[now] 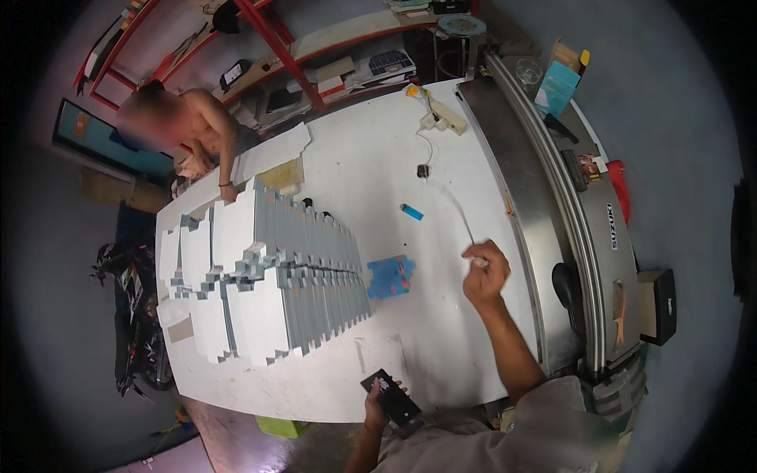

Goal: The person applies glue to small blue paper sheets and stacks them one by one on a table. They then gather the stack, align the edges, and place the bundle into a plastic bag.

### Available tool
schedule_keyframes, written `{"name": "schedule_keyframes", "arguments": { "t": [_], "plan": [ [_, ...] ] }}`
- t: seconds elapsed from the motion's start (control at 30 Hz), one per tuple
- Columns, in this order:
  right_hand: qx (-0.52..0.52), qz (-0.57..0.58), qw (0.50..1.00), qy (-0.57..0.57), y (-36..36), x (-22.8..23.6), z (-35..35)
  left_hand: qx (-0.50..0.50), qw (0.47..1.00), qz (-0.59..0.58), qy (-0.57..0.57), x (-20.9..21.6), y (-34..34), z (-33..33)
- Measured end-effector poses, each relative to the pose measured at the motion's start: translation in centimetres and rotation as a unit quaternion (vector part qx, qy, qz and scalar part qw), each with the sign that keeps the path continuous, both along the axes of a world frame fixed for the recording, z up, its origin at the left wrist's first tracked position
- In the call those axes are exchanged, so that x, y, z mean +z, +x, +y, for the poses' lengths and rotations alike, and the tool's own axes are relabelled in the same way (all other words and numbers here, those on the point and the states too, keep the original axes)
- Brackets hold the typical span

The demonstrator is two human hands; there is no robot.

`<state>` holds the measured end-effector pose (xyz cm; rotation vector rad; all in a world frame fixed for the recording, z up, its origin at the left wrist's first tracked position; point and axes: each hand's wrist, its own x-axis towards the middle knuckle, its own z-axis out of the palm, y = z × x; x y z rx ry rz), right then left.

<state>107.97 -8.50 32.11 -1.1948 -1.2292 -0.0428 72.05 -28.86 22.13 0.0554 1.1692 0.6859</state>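
Observation:
Near the front edge of the white table, my left hand (373,410) is closed round a black smartphone (397,404), whose screen is lit. Over the table's right part, my right hand (487,277) pinches the end of a thin white charging cable (460,211). That cable trails back toward a small black adapter (423,171) on the table. The cable's tip is mostly hidden by my fingers. Between the two hands and farther left lies a flat blue cut-out sheet (389,277). A blue lighter (412,211) rests beyond it.
Tall stacks of white-and-grey die-cut card sheets (264,319) fill the table's left. Another person (209,126) reaches to them from the far left. A power strip (448,118) sits at the back. A long metal-railed machine (544,181) borders the right side. Red shelves (303,71) stand behind.

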Motion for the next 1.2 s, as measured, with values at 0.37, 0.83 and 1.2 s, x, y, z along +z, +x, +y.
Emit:
{"name": "schedule_keyframes", "arguments": {
  "t": [0.37, 0.83, 1.2],
  "plan": [
    [-0.099, 0.164, 0.980, -0.060, -5.5, 3.1, -15.8, -0.082, 0.993, -0.055, 0.061, 1.1, 0.5, 2.4],
    [-0.040, 0.336, 0.932, -0.130, -9.8, 3.3, -25.1, -0.102, 0.973, -0.118, 0.171, 5.9, 4.1, 5.9],
    [0.000, 0.385, 0.884, -0.267, -8.9, 5.1, -29.2, -0.042, 0.955, -0.224, 0.193, 8.9, 9.2, 11.6]
  ]
}}
